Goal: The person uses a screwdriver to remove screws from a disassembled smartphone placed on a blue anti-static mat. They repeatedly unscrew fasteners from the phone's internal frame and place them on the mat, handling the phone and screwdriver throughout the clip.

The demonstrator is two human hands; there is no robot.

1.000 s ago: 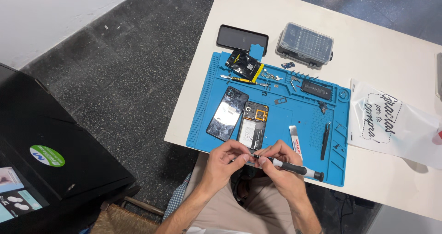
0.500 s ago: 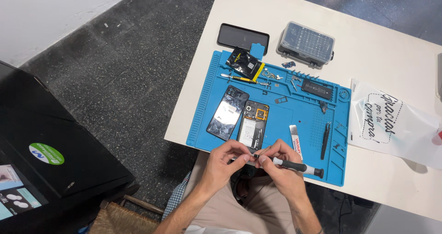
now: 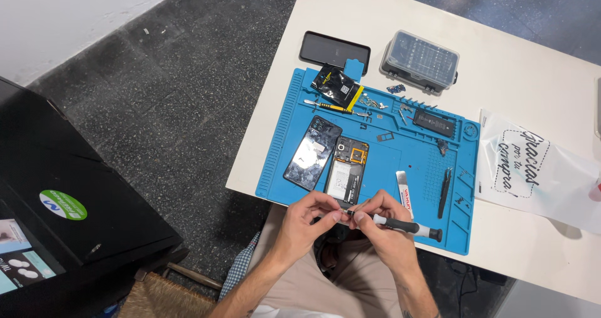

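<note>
My right hand [image 3: 382,221] grips a small black-handled screwdriver [image 3: 407,226], its tip pointing left toward my left hand. My left hand [image 3: 308,216] pinches something tiny at the screwdriver tip; the item is too small to make out. Both hands hover at the near edge of a blue repair mat [image 3: 382,136]. Just beyond my fingers lies an opened phone [image 3: 348,170] with its insides exposed. Beside it on the left rests its dark back cover [image 3: 312,153].
On the mat: black tweezers [image 3: 444,191], a white pry tool [image 3: 405,193], a black and yellow pouch [image 3: 338,86], small screws and parts. A second dark phone [image 3: 333,49], a clear bit case [image 3: 420,61] and a white printed bag [image 3: 535,171] lie on the white table [image 3: 538,80]. A black cabinet [image 3: 62,211] stands left.
My hands stay together at the mat's near edge, the screwdriver shifting only slightly. Nothing else on the mat has moved.
</note>
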